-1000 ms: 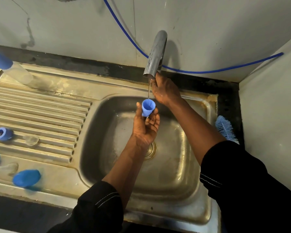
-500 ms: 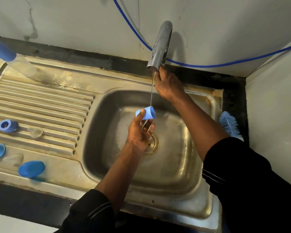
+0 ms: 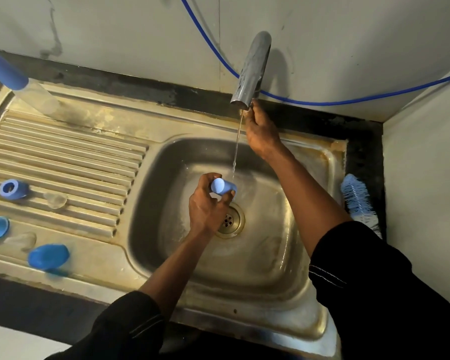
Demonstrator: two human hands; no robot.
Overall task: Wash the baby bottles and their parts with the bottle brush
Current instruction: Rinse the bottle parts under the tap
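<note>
Blue plastic shows between the fingers [image 3: 222, 200] of the left hand [image 3: 207, 211]: a small bottle cap [image 3: 222, 186], lying on its side, pinched with the thumb above and the curled fingers below, over the basin of the steel sink [image 3: 330, 157]. A thin stream of water [image 3: 236, 144] falls from the tap [image 3: 252, 68] and lands just past those fingertips, at the cap's far end. Right beneath the knuckles sits the drain [image 3: 233, 222]. The right hand [image 3: 263, 133] reaches up under the spout, its fingertips tucked behind the tap's mouth; whether they grip anything there I cannot tell. Well out to the right of that forearm, the bottle brush [image 3: 357, 201] lies on the sink's edge. Far to the left of the holding fingers, on the ribbed draining board [image 3: 63, 157], sit two blue rings [image 3: 12, 189], another blue cover [image 3: 48, 257] and two clear teats [image 3: 55, 200]. At the back corner a clear bottle [image 3: 40, 100] leans, tilted, with a blue top.
</note>
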